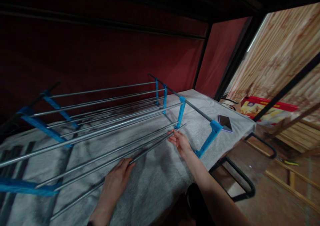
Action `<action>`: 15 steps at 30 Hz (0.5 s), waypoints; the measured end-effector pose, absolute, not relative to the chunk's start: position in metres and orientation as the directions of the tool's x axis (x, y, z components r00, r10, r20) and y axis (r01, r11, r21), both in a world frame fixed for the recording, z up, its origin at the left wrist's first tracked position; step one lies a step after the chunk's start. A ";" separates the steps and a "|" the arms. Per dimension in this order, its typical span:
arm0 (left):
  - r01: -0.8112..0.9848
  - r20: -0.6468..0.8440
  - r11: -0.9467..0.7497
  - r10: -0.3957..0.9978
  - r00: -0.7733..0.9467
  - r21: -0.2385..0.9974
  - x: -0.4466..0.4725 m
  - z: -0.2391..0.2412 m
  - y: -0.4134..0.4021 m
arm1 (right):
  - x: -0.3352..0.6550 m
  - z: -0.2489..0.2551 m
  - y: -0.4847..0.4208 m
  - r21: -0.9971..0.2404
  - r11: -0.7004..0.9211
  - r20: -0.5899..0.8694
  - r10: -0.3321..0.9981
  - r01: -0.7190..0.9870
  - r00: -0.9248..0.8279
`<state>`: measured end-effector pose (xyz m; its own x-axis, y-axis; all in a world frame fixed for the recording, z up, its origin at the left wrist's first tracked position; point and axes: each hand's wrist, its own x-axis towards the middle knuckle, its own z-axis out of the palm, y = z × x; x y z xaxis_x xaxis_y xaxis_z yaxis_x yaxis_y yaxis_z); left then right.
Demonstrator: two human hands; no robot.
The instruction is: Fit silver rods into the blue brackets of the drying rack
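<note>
A loose metal rod (152, 147) lies slantwise across the front of a partly assembled rack made of grey tubes and blue plastic brackets. My left hand (117, 174) is closed around the rod near its middle. My right hand (180, 143) pinches the same rod close to its far right end, beside a blue bracket (182, 112). Another blue bracket (211, 137) hangs at the near right corner from a dark side tube (197, 110). Several rods span to the left brackets (46, 127). At the lower left, the held rod's other end sits apart from the bracket.
Grey cloth (155, 192) covers the work surface. A phone (225, 123) lies toward its right edge. Dark tubes (16, 169) lie at the left. Black metal frame legs (246, 177), wooden pieces (290, 182) and a red and yellow box (268, 109) are on the right.
</note>
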<state>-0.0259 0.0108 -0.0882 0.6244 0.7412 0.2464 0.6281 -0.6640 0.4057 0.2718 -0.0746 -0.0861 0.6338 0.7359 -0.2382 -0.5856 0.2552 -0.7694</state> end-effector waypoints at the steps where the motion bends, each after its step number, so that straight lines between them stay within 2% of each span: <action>1: 0.633 0.236 -0.660 0.744 0.625 0.405 -0.026 -0.088 0.011 | 0.272 -0.086 -0.075 -0.768 0.256 -0.235 0.741 -0.588 0.629; 8: 0.641 0.187 -0.644 0.752 0.633 0.417 -0.030 -0.090 0.013 | 0.284 -0.093 -0.076 -0.776 0.289 -0.244 0.683 -0.561 0.689; 15: 0.793 0.067 -0.544 0.833 0.549 0.274 -0.042 -0.083 0.023 | 0.306 -0.102 -0.081 -0.771 0.353 -0.276 0.564 -0.529 0.778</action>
<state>-0.0416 0.0233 -0.0833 0.5486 0.8335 0.0666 0.7931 -0.5439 0.2740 0.3064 -0.0806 -0.1021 0.7783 0.5640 -0.2760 -0.5294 0.3531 -0.7714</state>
